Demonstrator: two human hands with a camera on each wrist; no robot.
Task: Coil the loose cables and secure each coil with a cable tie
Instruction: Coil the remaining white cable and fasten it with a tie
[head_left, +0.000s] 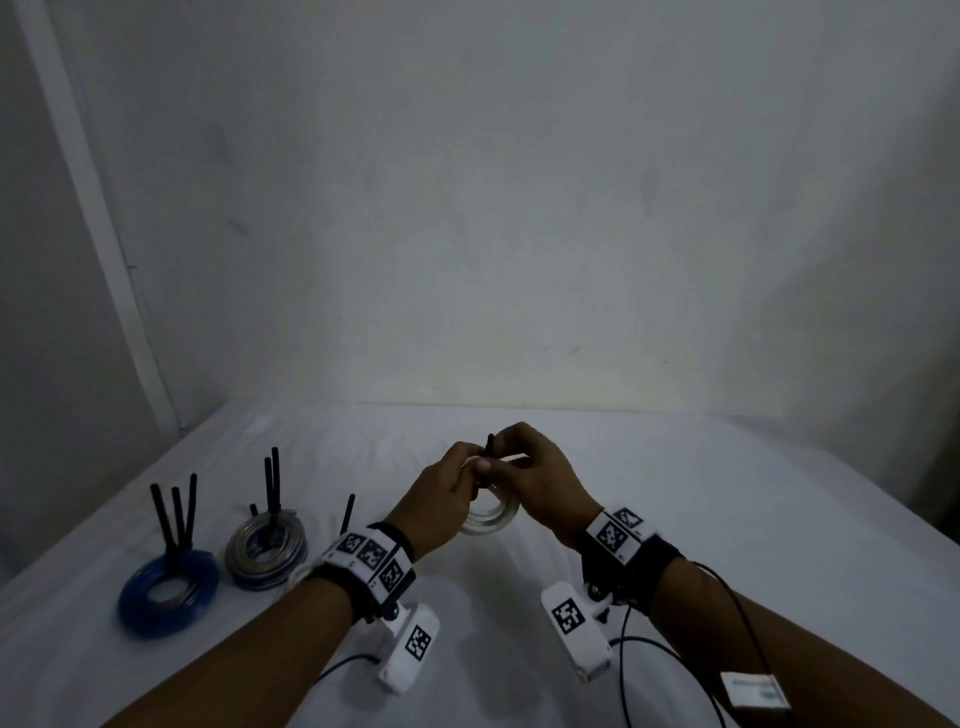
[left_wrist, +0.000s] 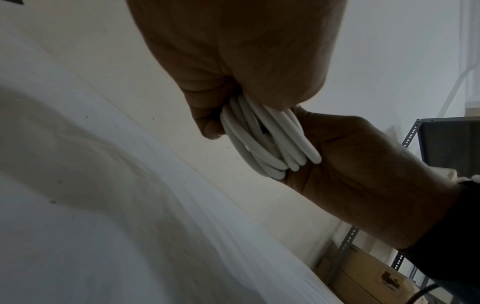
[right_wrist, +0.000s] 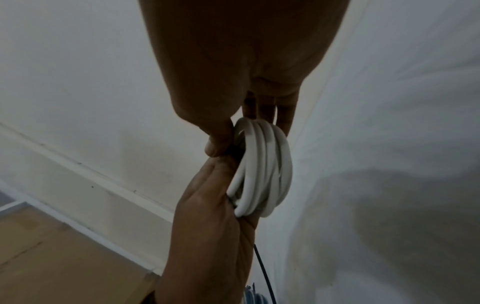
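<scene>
Both hands meet above the white-covered table (head_left: 675, 493), sharing a small white cable coil (head_left: 491, 513). My left hand (head_left: 474, 462) grips the coil's side, with its thumb on top. My right hand (head_left: 506, 451) pinches a black cable tie (head_left: 491, 443) that pokes up at the top of the coil. In the left wrist view the white cable coil (left_wrist: 267, 139) hangs between the left hand (left_wrist: 215, 123) and the right hand's palm (left_wrist: 363, 164). In the right wrist view the white cable coil (right_wrist: 262, 170) sits under the right hand's fingers (right_wrist: 285, 115). How the tie runs round the coil is hidden.
A blue coil (head_left: 169, 590) and a grey coil (head_left: 266, 553) lie at the table's left, each with black ties sticking up. Another black tie (head_left: 347, 514) stands behind my left wrist. Camera leads (head_left: 675, 660) trail near the right forearm. A metal shelf (left_wrist: 413, 133) and cardboard boxes (left_wrist: 363, 277) stand off the table.
</scene>
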